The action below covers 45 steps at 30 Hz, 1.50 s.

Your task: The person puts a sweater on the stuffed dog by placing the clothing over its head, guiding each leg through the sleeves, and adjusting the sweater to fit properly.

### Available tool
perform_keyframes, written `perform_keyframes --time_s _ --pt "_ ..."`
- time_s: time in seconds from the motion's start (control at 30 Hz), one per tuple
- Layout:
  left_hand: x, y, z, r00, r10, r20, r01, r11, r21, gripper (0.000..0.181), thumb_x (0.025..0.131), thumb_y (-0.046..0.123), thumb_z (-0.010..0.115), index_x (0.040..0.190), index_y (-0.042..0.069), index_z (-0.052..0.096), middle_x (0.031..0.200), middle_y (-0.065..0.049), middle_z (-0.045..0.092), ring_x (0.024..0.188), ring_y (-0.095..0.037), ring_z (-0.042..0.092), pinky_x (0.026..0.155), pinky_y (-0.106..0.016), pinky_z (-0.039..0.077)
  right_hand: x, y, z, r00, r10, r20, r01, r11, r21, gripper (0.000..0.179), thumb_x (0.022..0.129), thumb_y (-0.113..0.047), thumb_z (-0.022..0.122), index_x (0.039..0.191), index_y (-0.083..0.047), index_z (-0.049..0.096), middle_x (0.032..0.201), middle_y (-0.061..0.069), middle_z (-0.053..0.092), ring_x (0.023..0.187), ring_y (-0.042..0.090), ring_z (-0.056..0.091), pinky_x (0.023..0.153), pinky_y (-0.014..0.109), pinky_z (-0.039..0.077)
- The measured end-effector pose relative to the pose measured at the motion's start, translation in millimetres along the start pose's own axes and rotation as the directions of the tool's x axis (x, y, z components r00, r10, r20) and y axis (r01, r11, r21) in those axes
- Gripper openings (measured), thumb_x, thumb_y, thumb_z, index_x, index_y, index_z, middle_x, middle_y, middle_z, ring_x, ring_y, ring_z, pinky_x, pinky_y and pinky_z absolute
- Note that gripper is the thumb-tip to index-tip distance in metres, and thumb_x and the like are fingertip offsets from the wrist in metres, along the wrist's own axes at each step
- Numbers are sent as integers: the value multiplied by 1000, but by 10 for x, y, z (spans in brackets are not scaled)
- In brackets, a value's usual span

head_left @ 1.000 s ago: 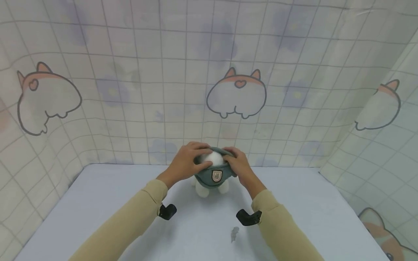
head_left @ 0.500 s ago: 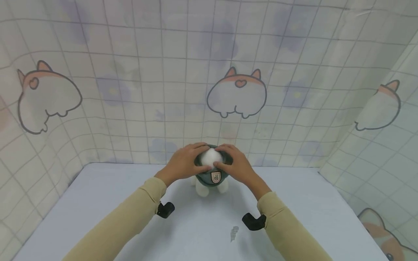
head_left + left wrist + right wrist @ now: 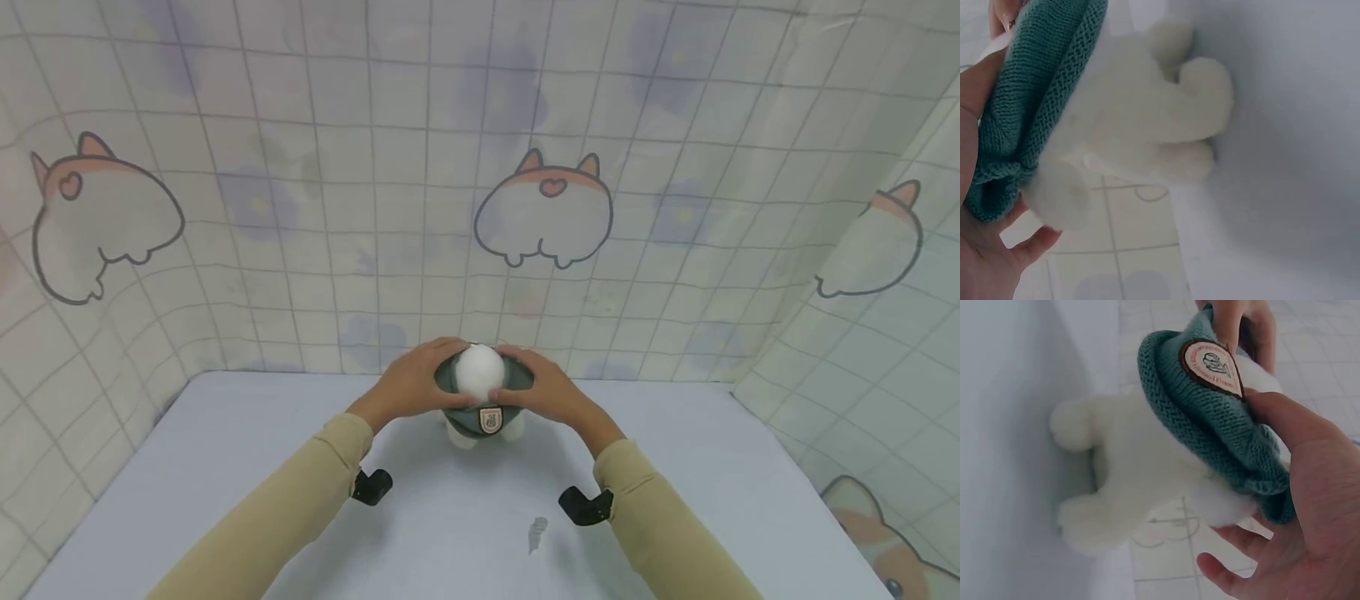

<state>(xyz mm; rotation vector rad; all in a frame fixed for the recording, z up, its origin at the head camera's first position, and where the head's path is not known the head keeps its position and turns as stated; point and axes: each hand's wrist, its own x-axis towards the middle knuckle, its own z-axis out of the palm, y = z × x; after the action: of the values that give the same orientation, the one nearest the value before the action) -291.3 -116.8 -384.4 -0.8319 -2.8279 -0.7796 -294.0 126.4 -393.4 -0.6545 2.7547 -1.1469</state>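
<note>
A white plush toy (image 3: 480, 372) stands on its stubby legs near the table's back edge. Around its head and upper body sits a teal knitted garment (image 3: 467, 422), its round white head showing through the opening. A shield-shaped patch (image 3: 1213, 367) is sewn on the garment's front. My left hand (image 3: 411, 382) grips the garment's left edge, thumb in front and fingers behind. On the opposite side my right hand (image 3: 557, 388) holds the edge the same way, its thumb beside the patch. In the left wrist view, the toy's white body (image 3: 1122, 94) and legs stick out below the knit.
A white table (image 3: 465, 517) lies beneath, with a small grey mark (image 3: 537, 534) toward the front. Behind and beside it hangs a grid-patterned curtain (image 3: 390, 208) with cartoon corgi prints. Black wrist devices (image 3: 587, 506) are strapped at both sleeves.
My right hand has shifted from inside the garment's raised right edge to a grip with the thumb in front. The garment has come down, and more of the toy's head shows above it.
</note>
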Motion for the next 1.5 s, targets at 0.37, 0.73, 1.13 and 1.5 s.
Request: perform_keyframes --time_s 0.37,0.73,1.13,1.5 --pt "-32 -172 239 999 -35 9 37 973 -229 88 75 44 80 148 21 38 149 -4 45 133 -27 47 105 -49 44 -46 238 218 997 75 18 -77 979 188 71 85 -45 69 147 -35 35 153 6 39 137 34 39 105 61 37" --pt "-44 -263 278 990 -90 112 125 926 -356 81 77 39 80 147 27 40 148 -5 46 132 -29 47 105 -54 41 -35 270 266 992 114 59 -127 944 303 69 85 -30 68 147 -28 38 155 7 35 141 35 32 109 62 31" --pt "-123 -136 316 982 73 -174 -81 996 -40 60 86 18 68 142 21 47 149 -10 42 133 -32 45 102 -56 42 -77 162 356 967 -106 -232 96 994 -54 59 86 -22 66 141 -19 48 145 8 46 130 31 47 102 55 43" --pt "-241 90 402 803 430 -413 -95 777 623 50 79 5 75 126 5 60 123 -11 61 107 -25 61 67 -30 59 -157 -98 453 746 -398 -534 55 835 -547 30 82 -17 73 110 -10 66 110 10 61 80 25 59 66 36 52"
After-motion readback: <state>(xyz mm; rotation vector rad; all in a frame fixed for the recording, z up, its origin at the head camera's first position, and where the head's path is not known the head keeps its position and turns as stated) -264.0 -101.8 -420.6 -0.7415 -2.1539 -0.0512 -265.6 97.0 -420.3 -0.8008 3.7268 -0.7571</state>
